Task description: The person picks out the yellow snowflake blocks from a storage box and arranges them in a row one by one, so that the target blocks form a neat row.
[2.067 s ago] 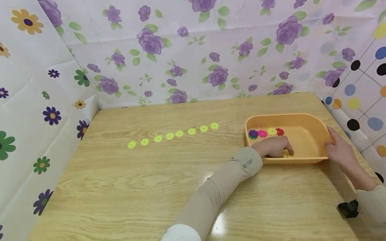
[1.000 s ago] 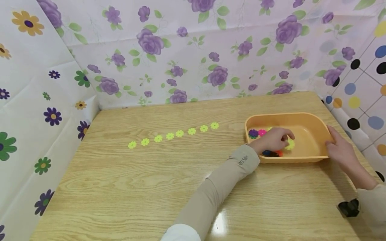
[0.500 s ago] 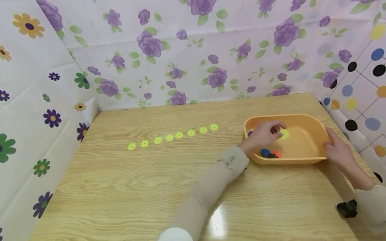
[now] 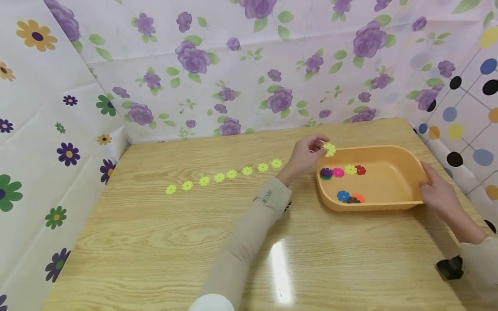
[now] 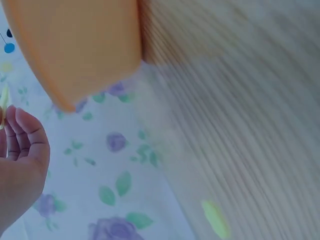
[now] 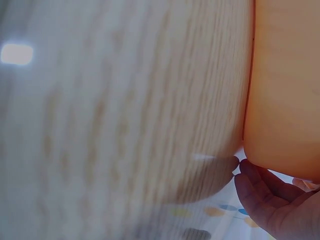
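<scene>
My left hand (image 4: 305,155) pinches a yellow snowflake disc (image 4: 330,150) between thumb and fingertips, just above the back left corner of an orange plastic basin (image 4: 397,172). In the left wrist view the same disc (image 5: 4,107) shows edge-on at the fingertips. My right hand (image 4: 441,196) grips the basin's right end; in the right wrist view its fingers (image 6: 265,190) lie against the basin's outer wall. Inside the basin are purple, pink (image 4: 338,172), yellow (image 4: 350,169), red (image 4: 360,170), blue (image 4: 343,196), brown and orange discs.
Several yellow snowflake discs (image 4: 231,174) form a slanting row on the wooden table (image 4: 155,242), left of the basin. A small black object (image 4: 450,268) sits near the right sleeve. Flower-patterned sheets (image 4: 233,65) stand behind and at the left, a dotted one at the right.
My left hand has picked a yellow disc from the basin floor and carried it up, back and left over the rim. The right hand has kept its grip on the basin.
</scene>
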Demonstrator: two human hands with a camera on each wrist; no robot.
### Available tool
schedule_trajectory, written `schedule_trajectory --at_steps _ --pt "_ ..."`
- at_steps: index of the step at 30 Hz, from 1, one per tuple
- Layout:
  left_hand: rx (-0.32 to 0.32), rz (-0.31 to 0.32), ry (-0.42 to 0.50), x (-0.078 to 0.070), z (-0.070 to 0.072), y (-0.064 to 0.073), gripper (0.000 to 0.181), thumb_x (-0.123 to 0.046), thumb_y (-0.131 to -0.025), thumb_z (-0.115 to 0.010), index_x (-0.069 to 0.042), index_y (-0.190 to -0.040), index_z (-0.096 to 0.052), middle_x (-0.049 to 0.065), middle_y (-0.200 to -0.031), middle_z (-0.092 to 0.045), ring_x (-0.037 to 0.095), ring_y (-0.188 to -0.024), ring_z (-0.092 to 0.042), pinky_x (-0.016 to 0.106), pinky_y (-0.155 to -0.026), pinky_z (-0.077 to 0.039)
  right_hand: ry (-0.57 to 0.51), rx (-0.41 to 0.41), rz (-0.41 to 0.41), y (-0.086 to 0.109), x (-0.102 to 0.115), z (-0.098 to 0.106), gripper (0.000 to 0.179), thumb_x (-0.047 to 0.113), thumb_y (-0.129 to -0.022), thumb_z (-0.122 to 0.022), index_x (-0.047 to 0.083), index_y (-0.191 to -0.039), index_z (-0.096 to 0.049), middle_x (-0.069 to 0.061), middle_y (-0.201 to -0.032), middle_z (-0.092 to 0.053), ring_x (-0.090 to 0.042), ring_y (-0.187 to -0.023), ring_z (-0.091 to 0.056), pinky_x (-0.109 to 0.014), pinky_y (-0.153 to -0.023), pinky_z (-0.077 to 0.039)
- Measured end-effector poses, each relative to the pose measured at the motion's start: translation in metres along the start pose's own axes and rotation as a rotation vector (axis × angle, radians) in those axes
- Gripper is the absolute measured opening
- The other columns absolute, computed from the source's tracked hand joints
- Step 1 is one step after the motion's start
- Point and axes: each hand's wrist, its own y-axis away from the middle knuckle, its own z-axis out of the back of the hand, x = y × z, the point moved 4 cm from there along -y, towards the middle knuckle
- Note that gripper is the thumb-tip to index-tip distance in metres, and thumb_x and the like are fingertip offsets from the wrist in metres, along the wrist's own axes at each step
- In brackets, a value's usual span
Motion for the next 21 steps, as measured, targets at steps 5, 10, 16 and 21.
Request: schedule_trajectory --at_steps 5,10,16,21 --pt "-0.083 -0.010 -0.003 0.012 0.028 -0.001 0.019 0.003 -0.085 -0.059 0.002 -0.104 -0.062 0.011 -0.084 -0.061 0.012 -0.069 -0.054 0.020 -0.062 -0.046 0.002 -0.018 0.009 -0.001 -0.001 0.000 0.055 0.011 -0.094 -0.028 -0.001 -0.144 -0.009 -0.042 -0.132 -0.022 -0.062 -0.111 -0.025 -0.067 -0.088 -0.022" --pt "-0.098 0.104 -0.113 0.035 0.058 -0.005 0.019 0.005 -0.085 -0.056 0.004 -0.103 -0.062 0.015 -0.087 -0.061 0.013 -0.069 -0.054 0.021 -0.058 -0.048 0.008 -0.017 0.010 0.000 -0.001 0.001 0.055 0.012 -0.094 -0.028 0.000 -0.144 -0.008 -0.042 -0.132 -0.021 -0.062 -0.112 -0.024 -0.067 -0.088 -0.021" --pt "-0.057 0.246 -0.305 0.056 0.078 -0.004 0.019 0.005 -0.084 -0.054 0.002 -0.100 -0.064 0.012 -0.088 -0.060 0.016 -0.076 -0.053 0.022 -0.063 -0.046 -0.002 -0.004 0.000 -0.001 0.000 0.000 0.054 0.013 -0.095 -0.027 0.000 -0.144 -0.007 -0.041 -0.134 -0.019 -0.061 -0.115 -0.022 -0.067 -0.090 -0.020" --pt "-0.039 0.291 -0.381 0.065 0.078 -0.003 0.020 0.008 -0.077 -0.056 0.003 -0.093 -0.066 0.011 -0.087 -0.061 0.016 -0.078 -0.053 0.021 -0.067 -0.045 -0.018 -0.003 -0.002 -0.001 -0.001 -0.001 0.055 0.014 -0.095 -0.026 0.001 -0.145 -0.007 -0.041 -0.134 -0.019 -0.061 -0.116 -0.021 -0.067 -0.090 -0.019"
